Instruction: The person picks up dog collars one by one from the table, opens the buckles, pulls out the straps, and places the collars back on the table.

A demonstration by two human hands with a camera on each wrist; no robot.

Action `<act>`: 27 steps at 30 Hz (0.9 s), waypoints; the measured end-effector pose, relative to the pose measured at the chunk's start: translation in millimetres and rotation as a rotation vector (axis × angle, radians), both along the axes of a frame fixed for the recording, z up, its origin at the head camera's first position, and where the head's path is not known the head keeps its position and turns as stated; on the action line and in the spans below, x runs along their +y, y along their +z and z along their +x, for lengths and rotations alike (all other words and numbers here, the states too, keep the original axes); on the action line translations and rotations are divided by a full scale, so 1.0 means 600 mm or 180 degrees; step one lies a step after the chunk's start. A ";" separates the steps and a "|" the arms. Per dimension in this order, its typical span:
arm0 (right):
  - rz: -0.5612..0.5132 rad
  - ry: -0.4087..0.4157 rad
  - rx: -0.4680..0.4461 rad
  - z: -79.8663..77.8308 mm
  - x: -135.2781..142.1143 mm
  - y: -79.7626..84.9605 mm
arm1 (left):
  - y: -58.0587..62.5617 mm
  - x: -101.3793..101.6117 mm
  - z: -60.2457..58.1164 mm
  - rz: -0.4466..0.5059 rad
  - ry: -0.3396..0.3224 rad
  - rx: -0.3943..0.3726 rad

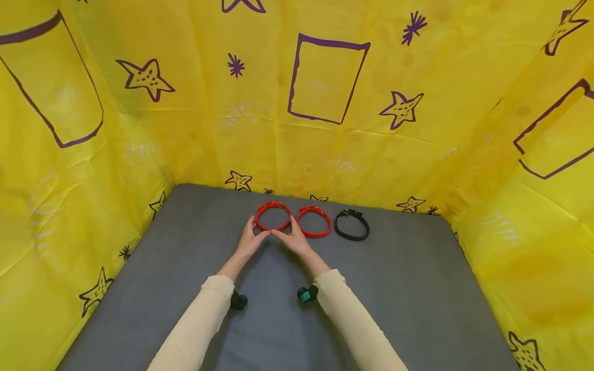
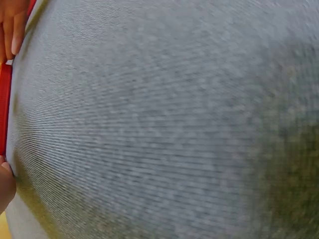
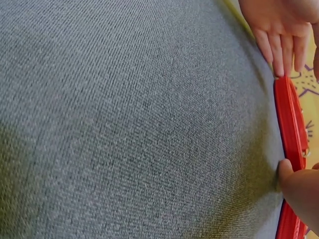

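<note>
Both hands frame the leftmost red buckled collar, which lies in a loop on the grey surface. My left hand touches its left side, the fingers straight in the right wrist view. On the other side, my right hand has extended fingers against the loop, between it and a second red collar. The thumbs meet near the front of the first loop. In the right wrist view the red band stands on edge between the hands; only a short piece of band shows in the left wrist view.
A black buckled collar lies to the right of the second red one, in the same row. Yellow cloth walls with purple drawings surround the grey padded surface at the back and sides. Dark wrist cameras sit by the cream sleeves.
</note>
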State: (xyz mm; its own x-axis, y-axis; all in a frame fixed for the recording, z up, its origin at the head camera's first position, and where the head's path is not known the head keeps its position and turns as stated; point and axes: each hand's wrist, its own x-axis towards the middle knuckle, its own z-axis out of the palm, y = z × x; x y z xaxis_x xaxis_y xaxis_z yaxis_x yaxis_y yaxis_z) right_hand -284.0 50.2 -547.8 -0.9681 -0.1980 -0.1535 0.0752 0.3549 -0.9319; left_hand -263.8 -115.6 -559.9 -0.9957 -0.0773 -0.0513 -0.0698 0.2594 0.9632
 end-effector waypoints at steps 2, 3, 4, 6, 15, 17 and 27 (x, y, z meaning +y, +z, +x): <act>-0.0008 -0.0021 0.0001 0.000 0.000 -0.001 | -0.003 0.001 0.000 0.0037 -0.0027 0.0016; -0.0008 -0.0037 -0.0002 0.001 0.000 -0.001 | -0.003 0.003 0.001 0.0057 -0.0024 0.0008; -0.0015 -0.0054 -0.0007 0.001 0.000 -0.001 | -0.003 0.004 0.002 0.0064 -0.0023 0.0004; -0.0038 -0.0108 -0.0003 0.004 -0.001 0.001 | -0.001 0.006 0.003 0.0116 -0.0003 -0.0007; -0.0339 -0.0351 -0.0047 0.014 -0.002 0.007 | 0.015 0.017 0.013 0.0437 0.0341 -0.0018; -0.0411 -0.0398 -0.0076 0.016 -0.002 0.008 | 0.015 0.018 0.015 0.0462 0.0507 -0.0020; -0.1121 -0.0610 -0.0320 0.028 0.006 0.009 | 0.007 0.018 0.029 0.0672 0.1118 -0.0140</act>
State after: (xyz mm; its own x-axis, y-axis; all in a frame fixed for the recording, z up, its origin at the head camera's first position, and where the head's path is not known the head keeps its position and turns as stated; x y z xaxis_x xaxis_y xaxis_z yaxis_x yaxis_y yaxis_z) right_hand -267.4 53.6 -542.5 -0.9762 -0.0730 -0.2042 0.2057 -0.0137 -0.9785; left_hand -246.1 -104.9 -555.9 -0.9071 -0.3953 -0.1445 -0.1613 0.0095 0.9869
